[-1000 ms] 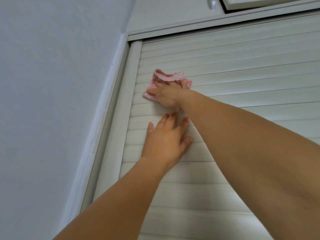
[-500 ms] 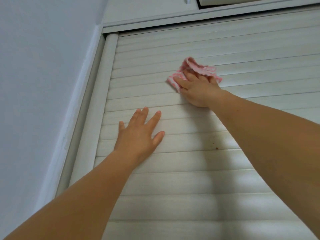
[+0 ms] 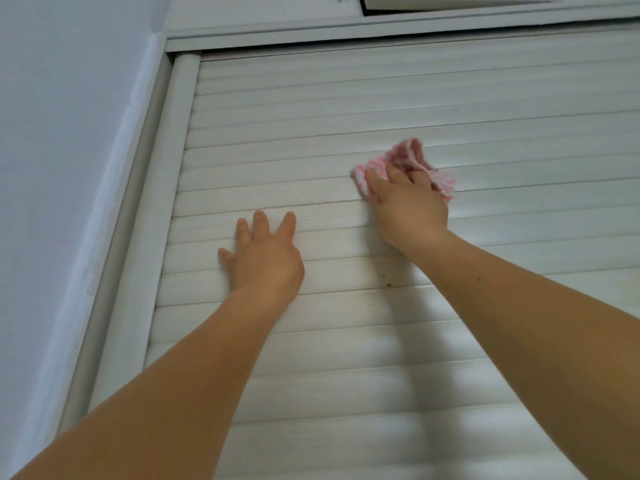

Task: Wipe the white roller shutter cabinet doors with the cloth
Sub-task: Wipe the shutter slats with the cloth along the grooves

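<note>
Right hand (image 3: 408, 209) grips the cloth (image 3: 412, 164) mid-door (image 3: 381, 358); left hand (image 3: 265, 258) rests flat, fingers spread. A speck (image 3: 388, 283) and lower slats seem left.

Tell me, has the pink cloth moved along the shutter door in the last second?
Yes. The cloth under the right hand has slid rightward, away from the vertical side rail at the shutter's left edge, which it was close to a second ago.

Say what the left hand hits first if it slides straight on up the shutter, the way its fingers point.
Nothing on the slats, as far as the picture shows. The left hand lies flat on the roller shutter door; bare slats run up to the top frame rail. The cloth lies off to its right.
</note>
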